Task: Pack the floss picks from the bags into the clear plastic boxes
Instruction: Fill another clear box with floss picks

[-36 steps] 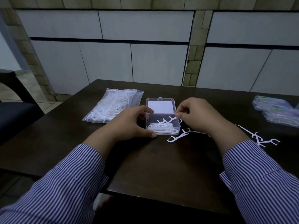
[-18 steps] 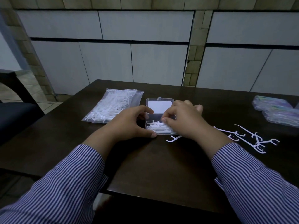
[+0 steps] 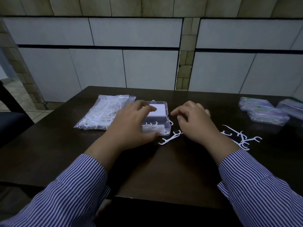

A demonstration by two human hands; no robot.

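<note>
The clear plastic box [image 3: 165, 126] lies open on the dark table [image 3: 147, 169], with several white floss picks in its base and its lid [image 3: 159, 109] folded back. My left hand [image 3: 131, 126] lies over the box's left side, thumb against the front corner and fingers stretched over the lid. Just right of the box hovers my right hand [image 3: 193, 122], fingers loosely curled and holding nothing. Loose floss picks [image 3: 171, 138] lie in front of the box. More loose picks [image 3: 239, 136] lie to the right. A bag of floss picks [image 3: 105, 113] sits left of the box.
Several closed plastic boxes [image 3: 264, 112] with coloured contents are stacked at the table's far right. A dark chair [image 3: 11, 122] stands off the table's left edge. A tiled wall rises behind the table's far edge.
My right hand has drawn back out of the box to its right side, with nothing in it. The fingers of my left hand have shifted from the box's hinge onto the lid.
</note>
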